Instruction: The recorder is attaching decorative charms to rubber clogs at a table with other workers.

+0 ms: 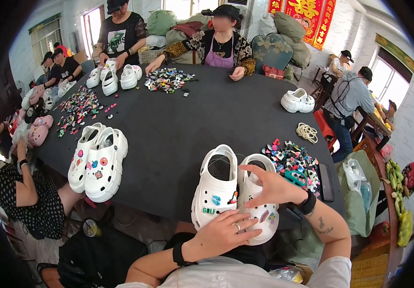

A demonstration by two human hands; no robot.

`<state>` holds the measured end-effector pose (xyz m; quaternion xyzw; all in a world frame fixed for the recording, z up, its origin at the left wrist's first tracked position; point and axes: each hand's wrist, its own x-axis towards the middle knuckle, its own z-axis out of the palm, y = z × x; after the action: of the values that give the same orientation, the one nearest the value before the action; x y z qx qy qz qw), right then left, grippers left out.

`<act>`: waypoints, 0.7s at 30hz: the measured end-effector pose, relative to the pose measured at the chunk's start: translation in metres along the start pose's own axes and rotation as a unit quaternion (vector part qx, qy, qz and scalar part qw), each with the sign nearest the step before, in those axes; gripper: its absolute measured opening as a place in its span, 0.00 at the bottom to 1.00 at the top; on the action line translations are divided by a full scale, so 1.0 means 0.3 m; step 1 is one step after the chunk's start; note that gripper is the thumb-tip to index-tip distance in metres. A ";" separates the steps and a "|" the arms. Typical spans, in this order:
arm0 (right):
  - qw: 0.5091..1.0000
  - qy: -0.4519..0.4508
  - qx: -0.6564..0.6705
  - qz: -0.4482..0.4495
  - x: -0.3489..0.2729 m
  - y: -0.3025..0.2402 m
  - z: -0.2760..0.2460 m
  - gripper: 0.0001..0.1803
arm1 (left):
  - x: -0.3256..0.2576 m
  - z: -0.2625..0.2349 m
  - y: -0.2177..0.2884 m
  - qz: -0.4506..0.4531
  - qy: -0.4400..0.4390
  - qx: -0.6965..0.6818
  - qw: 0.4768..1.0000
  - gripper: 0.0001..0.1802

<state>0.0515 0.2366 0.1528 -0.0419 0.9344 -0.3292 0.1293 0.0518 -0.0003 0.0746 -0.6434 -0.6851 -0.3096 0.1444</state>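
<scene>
Two white clogs stand side by side at the table's near edge. On the left clog (208, 176) sit a blue flip-flop charm (216, 200), a green lettering charm and a small red-and-black one. The right clog (266, 234) bears a reddish oblong charm (264, 216) and a purple one beside it. My left hand (224, 231) lies across the toes, fingers outstretched, the right clog partly beneath them. My right hand (275, 186) arches over the right clog's opening, thumb and forefinger apart, the thumb near its upper. Nothing shows between them; its other fingers are partly hidden.
Loose colourful charms (291, 158) lie right of the clogs, with teal-handled scissors (295, 178) and a coil of cord (306, 133). Another charm-decorated pair (104, 165) stands left. People sit or stand around the dark table (168, 144); more charm piles and white clogs lie farther back.
</scene>
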 end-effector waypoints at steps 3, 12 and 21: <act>0.992 0.109 -0.023 -0.060 -0.041 -0.004 0.038 0.60 | 0.001 0.000 0.002 -0.001 0.000 0.002 1.000 0.24; 0.937 0.299 -0.123 -0.133 -0.150 0.044 0.135 0.50 | 0.000 -0.006 0.004 0.001 0.002 0.005 1.000 0.23; 0.976 0.206 0.015 -0.065 -0.112 0.063 0.125 0.47 | 0.004 -0.009 0.007 -0.013 -0.018 -0.019 1.000 0.25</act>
<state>0.0940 0.2341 0.1202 -0.0316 0.9311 -0.3527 -0.0874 0.0533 -0.0009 0.0779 -0.6427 -0.6898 -0.3124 0.1158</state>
